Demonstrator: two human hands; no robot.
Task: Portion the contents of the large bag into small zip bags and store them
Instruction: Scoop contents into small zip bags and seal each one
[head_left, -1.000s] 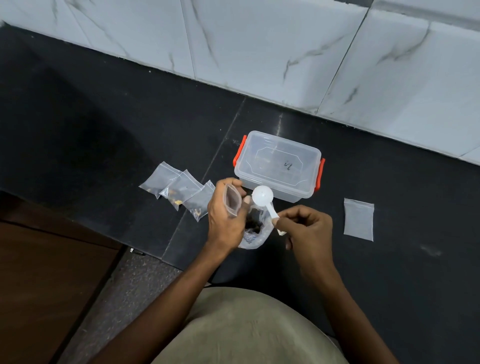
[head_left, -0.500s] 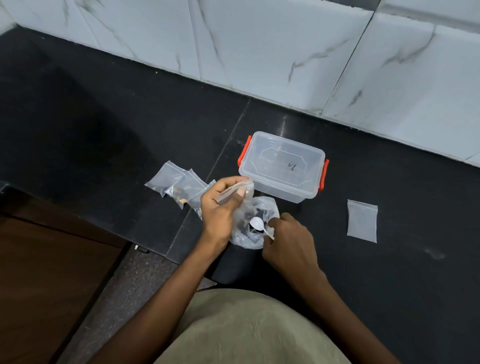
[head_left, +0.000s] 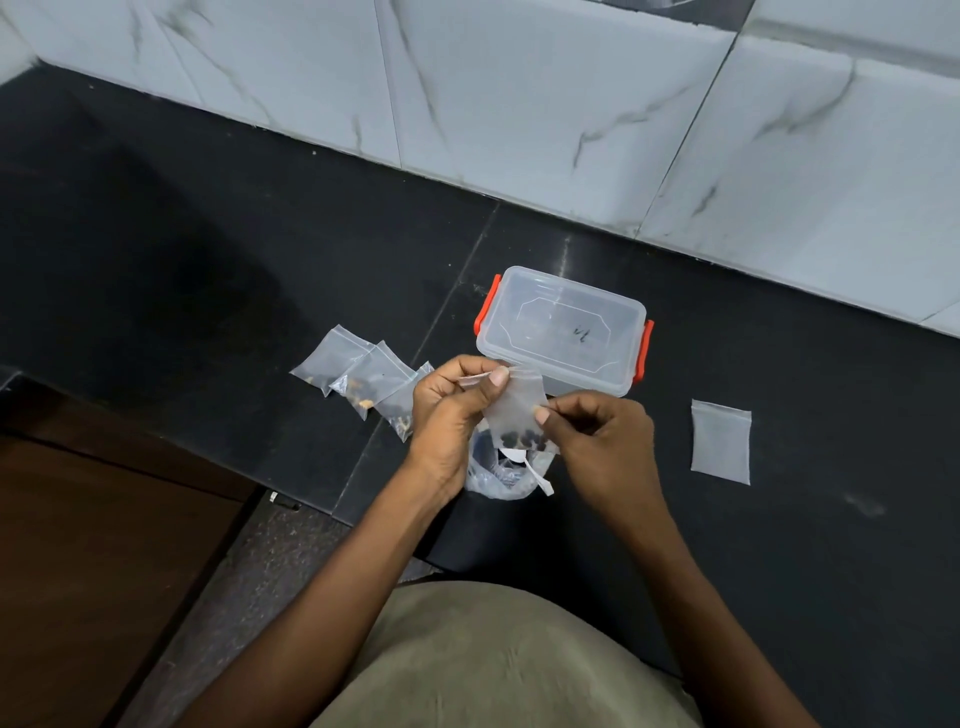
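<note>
Both the left hand (head_left: 449, 415) and right hand (head_left: 602, 441) are pinching a small zip bag (head_left: 517, 410) holding dark pieces, just in front of the lidded clear box (head_left: 563, 327); the large bag (head_left: 501, 475) is lying beneath, a white spoon (head_left: 535, 475) inside.

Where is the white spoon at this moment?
In the head view, the white spoon lies in the large bag on the black counter, below the held zip bag, between both hands.

Even, fairly dim light, soft glare on the black counter (head_left: 779, 519), wide-angle bending at the edges.
</note>
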